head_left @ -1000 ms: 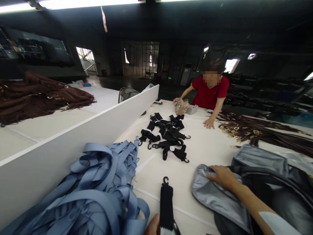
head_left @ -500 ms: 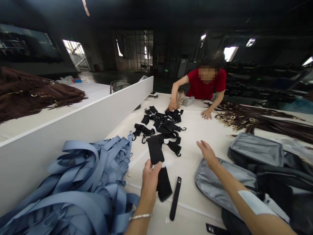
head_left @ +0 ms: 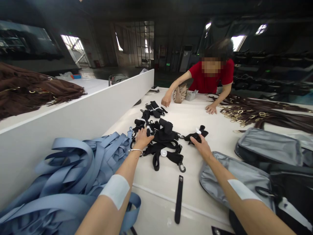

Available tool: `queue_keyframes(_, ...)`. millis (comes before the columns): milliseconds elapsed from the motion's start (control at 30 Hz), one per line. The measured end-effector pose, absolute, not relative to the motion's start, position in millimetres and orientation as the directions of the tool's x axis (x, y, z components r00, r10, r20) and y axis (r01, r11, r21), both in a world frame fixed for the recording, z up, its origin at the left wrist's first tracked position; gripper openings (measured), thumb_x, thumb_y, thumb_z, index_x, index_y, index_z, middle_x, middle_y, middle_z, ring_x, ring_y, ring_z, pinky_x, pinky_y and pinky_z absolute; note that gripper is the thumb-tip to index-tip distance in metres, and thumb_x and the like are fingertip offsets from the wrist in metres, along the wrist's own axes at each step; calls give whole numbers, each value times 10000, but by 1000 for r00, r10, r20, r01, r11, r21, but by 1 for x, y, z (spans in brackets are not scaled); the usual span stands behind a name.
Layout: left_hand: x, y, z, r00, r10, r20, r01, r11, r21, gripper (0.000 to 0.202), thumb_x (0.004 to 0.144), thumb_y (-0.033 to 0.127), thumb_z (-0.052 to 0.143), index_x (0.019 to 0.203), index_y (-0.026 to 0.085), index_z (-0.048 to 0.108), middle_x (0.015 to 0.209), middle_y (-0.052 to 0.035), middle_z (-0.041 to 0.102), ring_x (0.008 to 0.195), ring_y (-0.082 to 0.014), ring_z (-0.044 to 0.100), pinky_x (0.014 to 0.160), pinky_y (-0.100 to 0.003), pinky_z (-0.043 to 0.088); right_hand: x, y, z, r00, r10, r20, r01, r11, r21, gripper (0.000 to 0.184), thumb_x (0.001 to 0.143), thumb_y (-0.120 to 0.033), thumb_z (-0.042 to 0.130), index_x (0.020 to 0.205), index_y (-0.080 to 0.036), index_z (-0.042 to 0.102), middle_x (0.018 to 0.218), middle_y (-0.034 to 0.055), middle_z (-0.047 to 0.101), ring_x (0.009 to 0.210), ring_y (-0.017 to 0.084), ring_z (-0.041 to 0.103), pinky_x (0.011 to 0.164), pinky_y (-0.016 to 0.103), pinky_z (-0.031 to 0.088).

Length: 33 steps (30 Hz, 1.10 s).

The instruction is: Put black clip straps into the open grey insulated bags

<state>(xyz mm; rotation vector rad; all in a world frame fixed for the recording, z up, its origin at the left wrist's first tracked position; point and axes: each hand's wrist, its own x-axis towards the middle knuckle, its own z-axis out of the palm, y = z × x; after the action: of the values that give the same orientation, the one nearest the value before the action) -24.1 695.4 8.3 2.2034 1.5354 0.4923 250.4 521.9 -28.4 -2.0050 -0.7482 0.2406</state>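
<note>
A pile of black webbing straps (head_left: 166, 132) with plastic hooks lies in the middle of the table. My left hand (head_left: 143, 139) reaches into its left side, fingers closed around a folded black strap that they partly hide. To the right of the pile, my right hand (head_left: 202, 147) grips a bundled black strap (head_left: 195, 133) with a white tie, thumb and fingers pressed on its near side. Closest to me in the pile is a strap with a round white tie (head_left: 163, 152) and a hook. A short black strip (head_left: 179, 199) with a snap lies nearer still.
Blue webbing straps (head_left: 73, 182) are heaped at left beside a white divider (head_left: 80, 111). Grey and black bags (head_left: 269, 147) lie at right. Across the table a co-worker in a red shirt (head_left: 204, 78) leans over, near brown straps with gold rings (head_left: 259, 114).
My left hand has moved forward to the pile from the folded strap it held nearer me. My right hand, empty before, now grips a bundled strap. The co-worker's hand has drawn back from the pile.
</note>
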Motion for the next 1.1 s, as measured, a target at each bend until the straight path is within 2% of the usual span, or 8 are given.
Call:
queue_keyframes(133, -4, 672, -6, 438, 898, 22, 781, -393, 486, 667, 782, 280, 559, 1430, 237, 408, 1580, -115, 334, 1492, -318, 204, 1148, -594, 307, 248, 535, -21, 630, 777, 10, 504, -399, -766, 724, 786, -613, 580, 1398, -236, 490, 1356, 109, 605, 1258, 316, 548, 1090, 468, 410)
queue_keyframes(300, -6, 614, -13, 537, 842, 51, 736, -497, 460, 657, 795, 198, 461, 1445, 273, 395, 1351, -98, 604, 1276, -281, 530, 1054, -504, 426, 198, 531, -22, 451, 892, -32, 624, -341, -703, 460, 862, -542, 507, 1229, -299, 640, 1290, 30, 663, 1220, 270, 582, 1096, 431, 402)
queue_keyframes(533, -58, 522, 3, 757, 642, -121, 634, -679, 370, 663, 804, 276, 484, 1456, 191, 397, 1163, -166, 702, 1096, -342, 648, 966, -528, 473, 171, 453, -1, 234, 933, -275, 665, -359, -654, 468, 759, -542, 655, 1107, -238, 731, 1187, 57, 723, 1121, 267, 645, 1019, 371, 471)
queue_keyframes(633, -78, 516, 34, 844, 474, -251, 536, -756, 375, 380, 812, 492, 557, 1036, 229, 716, 937, -158, 745, 947, -387, 690, 855, -517, 522, 189, 423, 32, -55, 859, -509, 661, -351, -663, 425, 675, -590, 735, 879, -220, 779, 939, 37, 776, 911, 233, 690, 857, 312, 520)
queue_keyframes(733, -82, 551, 60, 806, 576, -134, 584, -738, 337, 297, 858, 443, 517, 724, 252, 701, 825, -99, 736, 864, -328, 700, 776, -428, 543, 211, 420, 60, 5, 811, -584, 606, -467, -644, 441, 657, -625, 730, 655, -184, 719, 644, 29, 711, 606, 159, 605, 583, 265, 461)
queue_keyframes(900, -65, 661, 57, 541, 835, 99, 799, -547, 251, 522, 808, 109, 432, 1324, 151, 502, 1386, -198, 536, 1311, -329, 476, 1061, -487, 417, 239, 471, 66, 507, 857, -92, 680, -464, -567, 324, 761, -513, 590, 757, -208, 701, 750, 62, 730, 720, 229, 650, 696, 358, 521)
queue_keyframes(967, -56, 700, 42, 475, 877, 65, 844, -476, 246, 616, 785, 98, 453, 1399, 123, 407, 1462, -224, 450, 1385, -342, 386, 1095, -531, 379, 241, 503, 61, 499, 862, 96, 773, -392, -498, 390, 796, -432, 553, 1089, -213, 689, 1125, 86, 722, 1035, 277, 646, 947, 410, 497)
queue_keyframes(1100, -42, 740, 8, 427, 904, 3, 887, -420, 194, 639, 755, 95, 495, 1386, 175, 430, 1425, -210, 496, 1373, -370, 401, 1099, -641, 313, 225, 569, 43, 211, 953, 218, 964, -165, -210, 715, 778, -169, 491, 1480, -144, 361, 1586, 102, 338, 1473, 278, 263, 1216, 439, 225)
